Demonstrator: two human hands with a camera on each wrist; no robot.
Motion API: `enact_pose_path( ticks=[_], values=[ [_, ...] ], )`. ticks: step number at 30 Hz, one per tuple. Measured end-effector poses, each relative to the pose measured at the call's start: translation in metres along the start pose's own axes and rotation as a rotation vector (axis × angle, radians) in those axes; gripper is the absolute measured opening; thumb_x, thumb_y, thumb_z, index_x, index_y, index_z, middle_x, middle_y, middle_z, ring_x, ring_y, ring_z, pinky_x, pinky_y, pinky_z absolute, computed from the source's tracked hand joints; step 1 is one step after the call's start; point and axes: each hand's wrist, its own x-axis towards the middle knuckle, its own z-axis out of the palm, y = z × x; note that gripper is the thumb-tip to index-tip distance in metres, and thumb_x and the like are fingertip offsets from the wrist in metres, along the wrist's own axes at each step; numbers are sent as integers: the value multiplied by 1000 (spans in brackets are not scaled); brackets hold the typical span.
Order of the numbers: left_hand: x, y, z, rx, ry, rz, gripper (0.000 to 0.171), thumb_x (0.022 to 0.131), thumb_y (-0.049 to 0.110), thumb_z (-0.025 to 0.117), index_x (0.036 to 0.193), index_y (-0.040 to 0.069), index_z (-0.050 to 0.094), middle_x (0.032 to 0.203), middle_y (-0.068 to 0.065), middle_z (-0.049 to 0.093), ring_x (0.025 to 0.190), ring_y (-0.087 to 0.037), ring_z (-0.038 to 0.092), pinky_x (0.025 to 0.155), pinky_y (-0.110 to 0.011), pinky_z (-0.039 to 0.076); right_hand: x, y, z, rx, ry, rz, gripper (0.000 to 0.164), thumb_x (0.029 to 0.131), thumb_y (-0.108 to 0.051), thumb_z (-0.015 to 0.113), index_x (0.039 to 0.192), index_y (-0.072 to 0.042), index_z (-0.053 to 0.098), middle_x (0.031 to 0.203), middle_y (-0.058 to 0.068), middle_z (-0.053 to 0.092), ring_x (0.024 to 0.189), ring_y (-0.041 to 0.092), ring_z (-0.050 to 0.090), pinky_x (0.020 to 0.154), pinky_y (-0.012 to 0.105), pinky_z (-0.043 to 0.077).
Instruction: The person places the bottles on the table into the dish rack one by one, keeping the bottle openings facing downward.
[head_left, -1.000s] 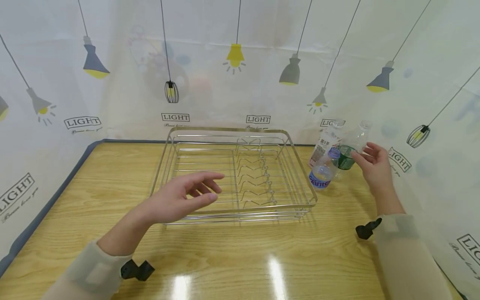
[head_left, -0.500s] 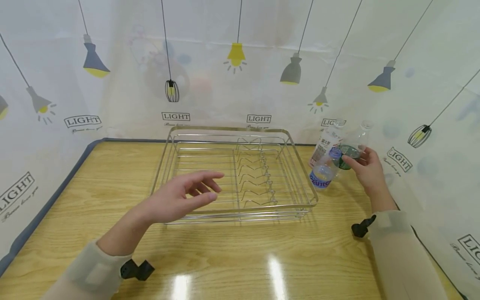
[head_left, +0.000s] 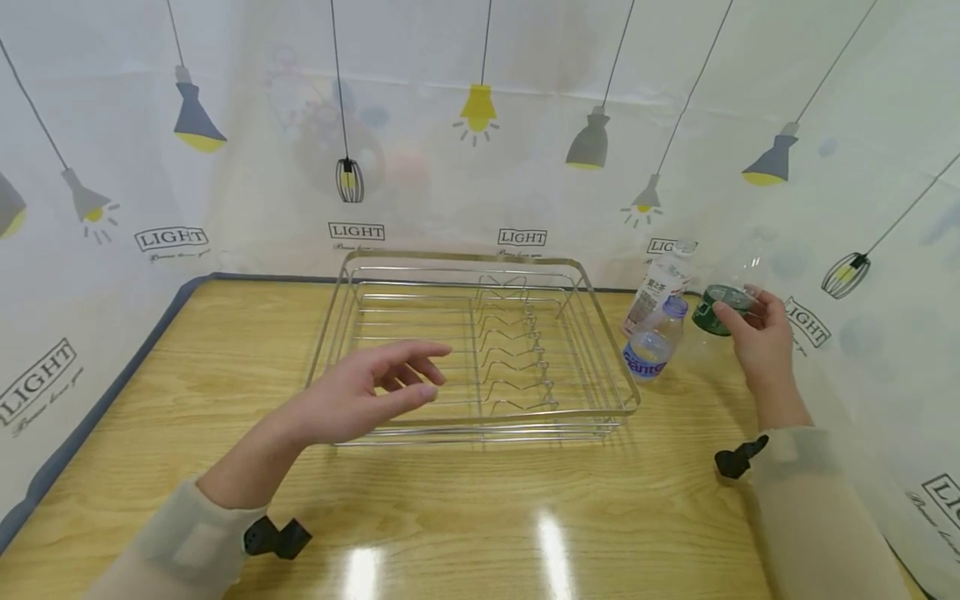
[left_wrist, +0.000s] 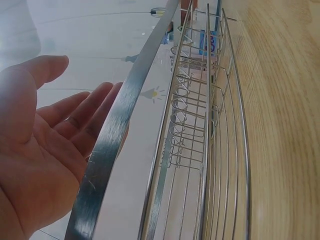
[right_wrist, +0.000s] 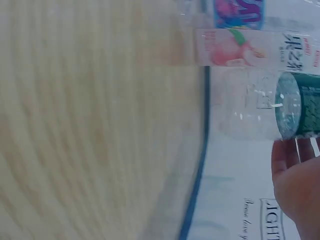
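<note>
The right hand (head_left: 759, 337) grips a clear bottle with a green label (head_left: 722, 297), fingers and thumb curled round its labelled middle, and holds it lifted off the table (head_left: 465, 517) at the far right, close to the curtain. In the right wrist view the same bottle (right_wrist: 295, 105) shows its green band against the fingertips, its clear lower body reaching out past them.

The left hand (head_left: 360, 392) hovers with fingers straight and loosely spread, palm turned sideways, holding nothing. It hangs over the near rail of a wire dish rack (head_left: 480, 421); the left wrist view shows the flat palm (left_wrist: 45, 150) just beside that shiny rail (left_wrist: 120, 130), and whether it touches cannot be told.

Between the rack and the right hand stand two more bottles. A small clear bottle with a blue cap and blue label (head_left: 651, 346) stands just beside the rack's right edge. Behind it, a taller bottle with a white label (head_left: 656, 287) stands close to the curtain; the right wrist view shows a peach picture on that label (right_wrist: 245, 47).

The rack sits in the middle of the pale wooden table, its plate slots on the right half. A white curtain printed with hanging lamps (head_left: 480, 117) and the word LIGHT encloses the table at the back and both sides.
</note>
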Motion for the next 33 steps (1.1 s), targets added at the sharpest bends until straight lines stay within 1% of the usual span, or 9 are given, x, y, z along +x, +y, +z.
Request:
enact_pose_path(
  ticks=[2, 4, 9, 15, 20, 24, 29, 31, 33],
  values=[
    [0, 0, 0, -4, -1, -6, 51, 112, 32, 66, 162, 23, 55, 134, 1, 75, 114, -19, 71, 92, -42, 61, -2, -7, -6, 54, 30, 2, 73, 105, -40, 73, 168, -23, 40, 131, -21, 52, 115, -3, 50, 84, 10, 47],
    [0, -1, 0, -4, -3, -9, 52, 112, 32, 66, 162, 23, 55, 134, 1, 75, 114, -19, 71, 91, -41, 61, -4, -14, -11, 136, 60, -10, 68, 105, -34, 74, 165, -24, 43, 125, -23, 52, 114, -2, 51, 83, 8, 48],
    [1, 0, 0, 1, -2, -10, 52, 112, 32, 65, 163, 22, 54, 135, 0, 75, 113, -18, 72, 89, -38, 61, -10, -32, -19, 335, 111, -88, 59, 103, -19, 76, 157, -21, 52, 125, -14, 58, 114, 3, 54, 87, 7, 49],
    [2, 1, -1, -2, 3, -14, 53, 112, 31, 66, 163, 21, 54, 135, -1, 75, 111, -18, 72, 88, -37, 61, -17, -53, -20, 421, 144, -200, 53, 101, -15, 78, 151, -20, 60, 126, -7, 60, 112, 8, 56, 86, 9, 51],
    [4, -1, -1, -14, 28, 2, 53, 112, 28, 66, 162, 20, 54, 138, -2, 73, 117, -20, 72, 93, -38, 61, -26, -72, -17, 540, 157, -318, 53, 96, -11, 79, 147, -16, 65, 128, -1, 62, 115, 14, 56, 91, 16, 54],
    [7, -5, -2, -14, 60, 17, 51, 112, 26, 66, 161, 18, 55, 139, -4, 72, 123, -22, 71, 97, -39, 60, -37, -90, -12, 643, 126, -429, 53, 92, -5, 77, 144, -11, 67, 128, 6, 63, 115, 19, 57, 93, 22, 55],
    [9, -8, -5, -19, 85, 5, 51, 112, 25, 67, 160, 16, 56, 140, -6, 71, 123, -24, 72, 97, -38, 61, -52, -112, -2, 769, 18, -580, 56, 87, 7, 72, 142, 0, 68, 122, 13, 65, 112, 24, 60, 90, 24, 61],
    [10, -8, -6, -18, 95, -6, 50, 111, 26, 67, 160, 17, 57, 140, -5, 71, 123, -23, 72, 96, -38, 61, -59, -119, 3, 762, -35, -604, 57, 87, 8, 70, 144, 1, 67, 123, 13, 64, 113, 24, 60, 90, 23, 62],
    [11, -9, -6, -17, 100, -11, 50, 111, 27, 67, 160, 19, 57, 140, -4, 71, 123, -23, 72, 97, -39, 61, -66, -125, 9, 710, -77, -609, 57, 88, 7, 70, 145, -2, 66, 124, 11, 65, 114, 23, 59, 89, 21, 61]
  ],
)
